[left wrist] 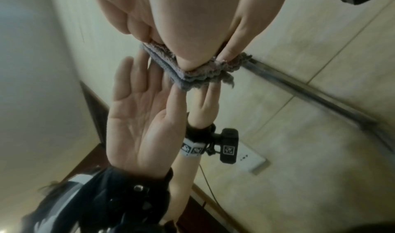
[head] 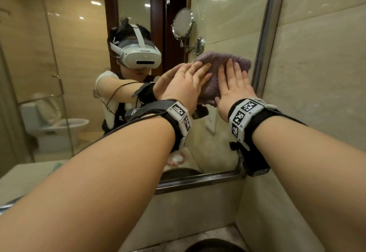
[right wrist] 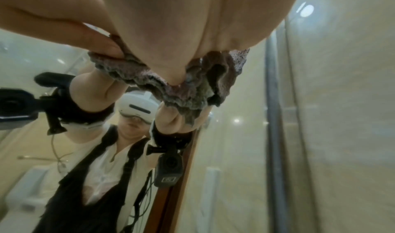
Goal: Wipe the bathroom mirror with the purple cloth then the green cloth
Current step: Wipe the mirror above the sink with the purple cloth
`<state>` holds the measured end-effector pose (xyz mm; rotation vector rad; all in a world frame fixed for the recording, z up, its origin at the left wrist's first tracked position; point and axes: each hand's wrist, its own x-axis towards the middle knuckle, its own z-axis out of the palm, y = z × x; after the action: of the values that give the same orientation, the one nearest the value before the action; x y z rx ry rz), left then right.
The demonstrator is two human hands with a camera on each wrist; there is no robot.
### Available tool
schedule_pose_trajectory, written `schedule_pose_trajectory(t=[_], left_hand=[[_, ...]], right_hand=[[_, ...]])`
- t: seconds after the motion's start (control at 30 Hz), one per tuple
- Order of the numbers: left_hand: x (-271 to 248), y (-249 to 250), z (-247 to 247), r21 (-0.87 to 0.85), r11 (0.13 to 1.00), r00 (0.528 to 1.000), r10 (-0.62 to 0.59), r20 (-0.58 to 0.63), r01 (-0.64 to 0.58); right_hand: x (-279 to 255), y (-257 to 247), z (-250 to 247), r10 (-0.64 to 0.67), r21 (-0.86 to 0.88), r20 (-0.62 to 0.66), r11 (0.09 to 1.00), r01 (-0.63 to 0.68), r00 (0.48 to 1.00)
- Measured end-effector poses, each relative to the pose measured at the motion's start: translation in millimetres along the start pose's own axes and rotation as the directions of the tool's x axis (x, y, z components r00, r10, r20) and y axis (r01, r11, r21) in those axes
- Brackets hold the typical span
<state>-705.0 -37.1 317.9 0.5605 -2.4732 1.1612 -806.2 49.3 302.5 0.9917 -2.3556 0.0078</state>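
The purple cloth (head: pixel 215 59) lies folded flat against the bathroom mirror (head: pixel 79 53), close to the mirror's right edge. My left hand (head: pixel 190 79) presses on its left part with straight fingers. My right hand (head: pixel 232 81) presses flat on its right part, fingers spread. In the left wrist view the left hand (left wrist: pixel 171 33) bears on the bunched purple cloth (left wrist: pixel 192 74), and its palm is mirrored in the glass. In the right wrist view the right hand (right wrist: pixel 171 33) pushes the crumpled cloth (right wrist: pixel 181 88) onto the glass. A small teal patch (head: pixel 57 165), possibly the green cloth, shows reflected on the counter.
A metal frame (head: pixel 267 44) borders the mirror at the right and along the bottom. A tiled wall (head: pixel 316 73) stands just right of it. A round wall-mounted mirror (head: pixel 182 23) and a toilet (head: pixel 59 125) appear as reflections. A dark basin (head: pixel 213 245) sits below.
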Motion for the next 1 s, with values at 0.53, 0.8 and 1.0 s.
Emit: schedule_pose_trajectory(t=[0.53,0.8,1.0], left_hand=[[-156,-126,97,0.061,0.998,0.999,-0.008,0.043,0.005],[-178,-134,114,0.095,0.995,0.997,-0.006,0.073,-0.001],[-173,-127,119,0.283,0.957,0.996,0.047,0.071,-0.065]], right_hand=[[-41,-204,-22,-0.138,0.170,0.041,0.977,0.130,0.990],[-55,-242,-16,-0.097,0.157,0.023,0.983,0.093,0.995],[-52,-227,-8,-0.131,0.161,-0.011,0.978,0.131,0.991]])
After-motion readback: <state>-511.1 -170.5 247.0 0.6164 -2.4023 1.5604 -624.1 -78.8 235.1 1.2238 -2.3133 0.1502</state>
